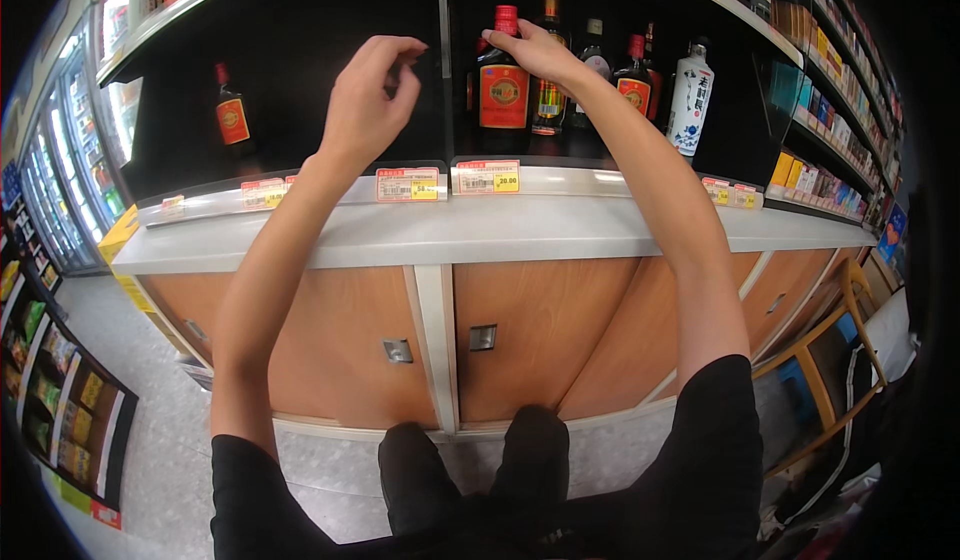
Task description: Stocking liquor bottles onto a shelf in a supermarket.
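My right hand (541, 51) is at the neck and shoulder of a dark glass liquor bottle (503, 95) with a red cap and red label, its thumb across the front. The bottle stands upright on the black shelf, near the divider. My left hand (375, 91) hovers in front of the left bay, fingers curled and thumb apart, with nothing between them. A smaller red-capped bottle (232, 116) stands alone farther left. Just right of the gripped bottle is a gold-capped bottle (550, 102), partly behind my right hand.
A metal divider (444, 27) separates the bays. Right of my forearm stand another red-capped bottle (634, 84) and a white-and-blue bottle (690, 102). Price tags (487, 177) line the front lip above a pale counter ledge (525, 226). A wooden chair (817, 387) is at right.
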A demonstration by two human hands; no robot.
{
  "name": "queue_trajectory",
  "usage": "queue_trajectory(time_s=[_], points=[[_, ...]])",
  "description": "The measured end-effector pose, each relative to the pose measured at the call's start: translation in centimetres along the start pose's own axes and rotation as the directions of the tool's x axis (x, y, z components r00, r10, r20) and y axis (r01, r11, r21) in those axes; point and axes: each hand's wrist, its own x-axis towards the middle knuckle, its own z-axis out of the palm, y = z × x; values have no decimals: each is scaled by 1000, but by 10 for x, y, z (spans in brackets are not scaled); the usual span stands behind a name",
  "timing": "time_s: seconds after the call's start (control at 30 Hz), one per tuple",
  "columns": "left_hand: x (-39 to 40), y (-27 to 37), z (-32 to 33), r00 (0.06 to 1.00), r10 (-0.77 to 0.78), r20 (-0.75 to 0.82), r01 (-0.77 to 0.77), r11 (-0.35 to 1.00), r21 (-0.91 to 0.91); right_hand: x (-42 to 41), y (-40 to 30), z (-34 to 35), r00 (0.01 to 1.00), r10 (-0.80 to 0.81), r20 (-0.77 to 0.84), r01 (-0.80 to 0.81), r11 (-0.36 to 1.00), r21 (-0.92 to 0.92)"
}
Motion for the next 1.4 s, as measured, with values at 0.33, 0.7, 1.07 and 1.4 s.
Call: queue_trajectory(time_s=[0.33,0.7,1.07,1.4], points=[[2,14,22,996,29,-90,-32,999,-30,-8,-6,-5,995,20,-95,-28,996,-81],[-8,30,14,994,-41,-98,25,986,-163,-60,-28,-40,740,-429,-517,315,902,-297],[-51,125,3,841,-328,430,522,700,-487,-135,-118,-30,942,-207,-264,308,846,435],[-67,100,-3,835,-442,326,548,624,-557,-105,-112,0,941,-338,30,244,738,629]])
